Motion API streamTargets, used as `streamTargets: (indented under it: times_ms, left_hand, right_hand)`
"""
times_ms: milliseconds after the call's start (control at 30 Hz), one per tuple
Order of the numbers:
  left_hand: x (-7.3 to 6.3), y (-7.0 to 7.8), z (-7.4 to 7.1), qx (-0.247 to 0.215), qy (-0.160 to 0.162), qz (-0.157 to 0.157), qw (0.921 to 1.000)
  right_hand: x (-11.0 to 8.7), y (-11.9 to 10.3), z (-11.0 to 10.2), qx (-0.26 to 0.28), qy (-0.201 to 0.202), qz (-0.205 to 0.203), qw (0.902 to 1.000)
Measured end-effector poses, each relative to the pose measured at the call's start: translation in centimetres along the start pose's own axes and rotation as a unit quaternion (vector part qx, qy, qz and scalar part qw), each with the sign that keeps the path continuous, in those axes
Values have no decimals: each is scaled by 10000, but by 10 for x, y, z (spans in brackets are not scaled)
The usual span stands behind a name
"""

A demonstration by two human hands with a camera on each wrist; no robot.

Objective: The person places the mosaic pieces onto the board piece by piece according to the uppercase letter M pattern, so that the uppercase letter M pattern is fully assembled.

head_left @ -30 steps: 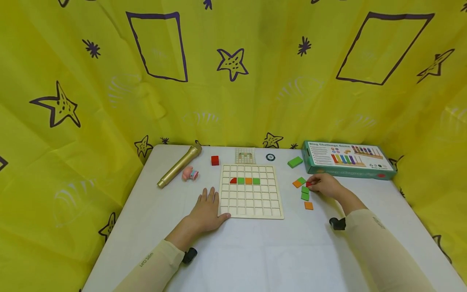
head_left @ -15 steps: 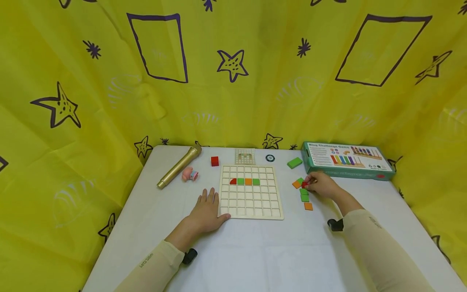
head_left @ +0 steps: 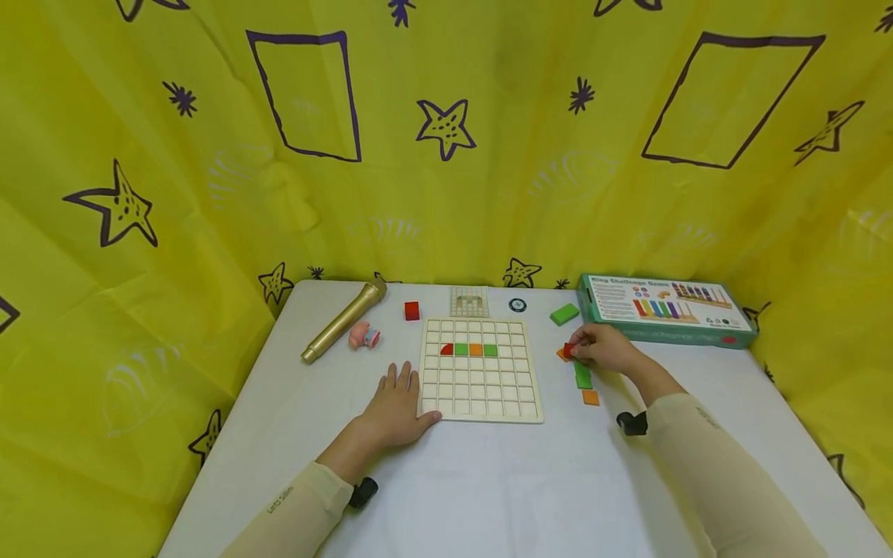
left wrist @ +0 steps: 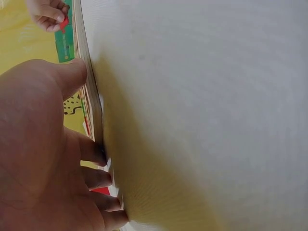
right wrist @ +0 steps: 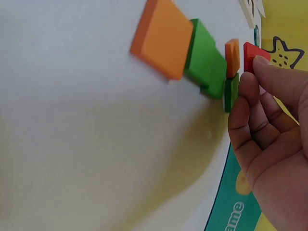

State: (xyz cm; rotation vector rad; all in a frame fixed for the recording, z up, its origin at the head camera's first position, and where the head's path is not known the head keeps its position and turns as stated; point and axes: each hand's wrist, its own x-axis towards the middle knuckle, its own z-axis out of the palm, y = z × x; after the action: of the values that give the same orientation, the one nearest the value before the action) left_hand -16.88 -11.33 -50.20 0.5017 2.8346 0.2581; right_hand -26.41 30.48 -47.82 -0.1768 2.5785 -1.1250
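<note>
My right hand (head_left: 605,348) pinches a red tile (right wrist: 250,54) between thumb and fingertips, lifted over the loose tiles right of the board. Close by lie an orange tile (head_left: 561,354), green tiles (head_left: 583,376) and a nearer orange tile (head_left: 591,397). A further green tile (right wrist: 231,91) shows beside the fingers in the right wrist view. My left hand (head_left: 393,405) rests at the left edge of the pale grid board (head_left: 488,387), fingers straight, thumb at its near corner. In one board row sit a red rounded piece (head_left: 447,350), two green squares (head_left: 461,350) and an orange square (head_left: 476,350).
Behind the board lie a small pattern card (head_left: 469,301), a red cube (head_left: 412,311), a round dark disc (head_left: 518,305) and a green block (head_left: 564,314). A gold microphone (head_left: 344,322) and pink figurine (head_left: 363,335) lie left. A game box (head_left: 666,310) stands back right.
My right hand has moved left with the red tile, raising it from among the loose tiles and passing over the orange one. The left hand stays in place at the board.
</note>
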Motion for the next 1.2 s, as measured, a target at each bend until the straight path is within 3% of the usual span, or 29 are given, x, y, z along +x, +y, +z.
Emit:
streamTargets:
  times_ms: [167, 800, 1200]
  left_hand:
    - [-1, 1, -2, -17, 19, 4, 10000]
    - [0, 1, 0, 96, -31, -10, 9999]
    - [0, 0, 1, 81, 32, 1, 10000]
  right_hand:
    - [10, -8, 5, 76, -107, 163, 9998]
    - [32, -36, 23, -508, -281, -102, 9983]
    - [42, -45, 40, -429, -257, -152, 9986]
